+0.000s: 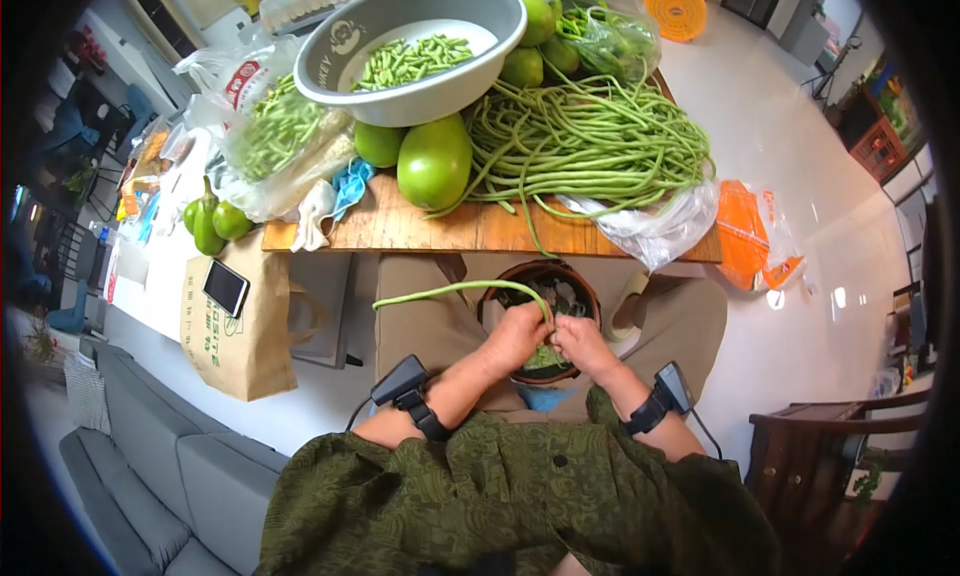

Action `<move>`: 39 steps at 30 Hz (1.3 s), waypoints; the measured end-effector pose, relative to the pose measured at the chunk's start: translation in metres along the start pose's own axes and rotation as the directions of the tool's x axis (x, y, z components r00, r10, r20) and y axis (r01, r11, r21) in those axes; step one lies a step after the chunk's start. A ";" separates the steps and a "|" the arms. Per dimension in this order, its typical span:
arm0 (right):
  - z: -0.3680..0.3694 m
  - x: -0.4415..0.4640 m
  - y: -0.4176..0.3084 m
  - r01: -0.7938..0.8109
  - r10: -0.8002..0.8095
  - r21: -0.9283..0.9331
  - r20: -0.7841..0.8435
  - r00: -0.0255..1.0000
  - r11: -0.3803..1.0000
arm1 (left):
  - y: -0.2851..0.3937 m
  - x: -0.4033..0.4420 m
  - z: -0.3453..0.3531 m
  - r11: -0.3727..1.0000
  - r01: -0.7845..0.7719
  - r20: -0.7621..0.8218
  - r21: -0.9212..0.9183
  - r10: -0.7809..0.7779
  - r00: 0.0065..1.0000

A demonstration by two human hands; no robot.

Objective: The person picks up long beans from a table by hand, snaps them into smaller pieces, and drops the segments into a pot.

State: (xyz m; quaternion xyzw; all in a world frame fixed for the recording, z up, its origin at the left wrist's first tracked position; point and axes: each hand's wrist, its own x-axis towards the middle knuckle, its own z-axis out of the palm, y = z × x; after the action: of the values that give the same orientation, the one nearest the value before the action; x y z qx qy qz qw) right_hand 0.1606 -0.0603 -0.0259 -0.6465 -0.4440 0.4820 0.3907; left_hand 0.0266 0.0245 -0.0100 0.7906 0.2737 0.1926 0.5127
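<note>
One long green bean [440, 292] arches out to the left from my left hand [522, 334], whose fingers are closed round its end. Touching it, my right hand [582, 344] is closed too, its fingertips pinched at the bean's end. Both hands are above a round bin [597, 301] between my knees, with scraps inside. On the wooden table [380, 226] lies a big pile of long beans [600, 146]. A grey-and-white basin [420, 101] holding short bean pieces [415, 61] rests on round green vegetables [434, 163].
Plastic bags [660, 221] lie at the table's edge, with an orange bag [745, 236] beyond the right corner. A paper bag [240, 346] with a phone [226, 287] stands at left. A grey sofa [150, 446] is lower left, a wooden chair [810, 466] lower right.
</note>
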 end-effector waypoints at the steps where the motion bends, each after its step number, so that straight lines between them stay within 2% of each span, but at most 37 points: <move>1: 0.003 -0.002 0.000 0.132 -0.155 -0.234 -0.085 0.984 0.963 | 0.002 -0.001 0.002 0.991 -0.072 -0.029 0.112 0.076 0.997; 3: 0.013 -0.005 -0.003 0.234 -0.454 -0.629 -0.214 0.865 0.741 | 0.010 0.000 0.003 0.987 -0.078 -0.071 0.140 0.089 0.994; 4: 0.015 -0.004 -0.001 0.241 -0.460 -0.629 -0.210 0.863 0.739 | 0.015 0.000 0.002 0.993 -0.061 -0.096 0.100 0.071 0.993; 6: 0.017 0.001 0.009 0.148 -0.326 -0.484 -0.308 0.894 0.862 | 0.015 0.000 0.004 0.998 -0.053 -0.126 0.035 0.057 0.990; 7: 0.017 0.004 0.017 0.150 -0.330 -0.487 -0.307 0.893 0.861 | 0.014 0.000 0.006 0.998 -0.056 -0.129 0.035 0.060 0.990; 8: 0.017 0.007 0.025 0.024 -0.075 -0.155 -0.333 0.940 0.988 | 0.014 0.000 0.008 0.992 -0.106 -0.132 0.075 0.115 0.985; 9: 0.018 0.008 0.019 -0.127 0.175 0.189 -0.264 0.949 0.974 | 0.013 0.001 0.009 0.981 -0.154 -0.134 0.117 0.169 0.976; 10: 0.016 0.008 0.013 -0.124 0.171 0.188 -0.260 0.950 0.974 | 0.011 0.001 0.010 0.976 -0.177 -0.134 0.129 0.194 0.972; 11: 0.012 0.005 0.005 -0.246 0.349 0.426 -0.181 0.920 0.871 | 0.010 0.000 0.012 0.976 -0.174 -0.137 0.131 0.192 0.972; 12: 0.010 0.002 -0.003 -0.353 0.497 0.627 -0.062 0.866 0.694 | 0.010 -0.001 0.014 0.963 -0.235 -0.051 0.133 0.244 0.969; 13: 0.008 0.003 -0.001 -0.352 0.496 0.628 -0.062 0.866 0.694 | 0.010 -0.001 0.016 0.946 -0.298 0.037 0.129 0.295 0.955; 15: 0.000 0.004 0.002 -0.359 0.470 0.771 0.088 0.878 0.526 | 0.012 -0.001 0.020 0.933 -0.342 0.016 0.114 0.342 0.939; 16: -0.002 0.002 -0.001 -0.313 0.378 0.723 0.077 0.923 0.616 | 0.014 0.001 0.018 0.975 -0.182 -0.011 -0.126 0.182 0.983; 17: -0.004 0.001 -0.004 -0.318 0.380 0.722 0.083 0.921 0.615 | 0.015 0.002 0.015 0.933 -0.010 0.002 -0.359 0.012 1.000; 18: -0.006 -0.002 -0.008 -0.230 0.293 0.768 0.058 0.954 0.598 | 0.013 0.002 0.005 0.848 0.252 0.118 -0.466 -0.222 0.968; 19: -0.008 -0.004 -0.012 -0.141 0.206 0.809 0.025 0.978 0.570 | 0.013 0.004 -0.002 0.802 0.273 0.097 -0.531 -0.262 0.960; 21: -0.013 -0.003 -0.010 -0.136 0.146 0.820 0.065 0.987 0.556 | 0.007 0.004 -0.009 0.718 0.272 0.078 -0.641 -0.292 0.953; 23: -0.014 -0.002 -0.014 -0.160 0.131 0.758 0.098 0.986 0.632 | 0.011 0.002 -0.007 0.727 0.283 0.110 -0.626 -0.278 0.954; 27: -0.007 -0.005 -0.024 -0.217 0.123 0.760 0.179 0.976 0.613 | 0.011 0.001 -0.006 0.693 0.343 0.166 -0.633 -0.312 0.936; 29: -0.010 -0.006 -0.026 -0.146 0.041 0.759 0.156 0.987 0.635 | 0.005 0.001 -0.005 0.648 0.335 0.184 -0.684 -0.290 0.939; 32: -0.011 -0.003 -0.019 -0.221 0.066 0.780 0.226 0.972 0.586 | 0.005 0.002 -0.006 0.602 0.350 0.192 -0.718 -0.311 0.931; 35: -0.008 -0.001 -0.012 -0.219 0.068 0.769 0.224 0.972 0.600 | 0.005 0.003 -0.007 0.607 0.423 0.222 -0.673 -0.379 0.898; 38: -0.012 -0.001 -0.014 -0.206 0.075 0.734 0.208 0.975 0.647 | -0.004 0.005 -0.010 0.638 0.316 0.108 -0.702 -0.343 0.933; 39: -0.011 -0.003 -0.014 -0.149 0.060 0.723 0.147 0.987 0.674 | -0.005 0.006 -0.013 0.557 0.290 0.121 -0.778 -0.321 0.939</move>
State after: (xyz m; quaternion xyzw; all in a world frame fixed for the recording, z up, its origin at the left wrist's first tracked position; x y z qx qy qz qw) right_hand 0.1678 -0.0598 -0.0100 -0.4330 -0.1976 0.6759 0.5627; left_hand 0.0229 0.0392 -0.0092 0.4222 0.3030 0.2148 0.8269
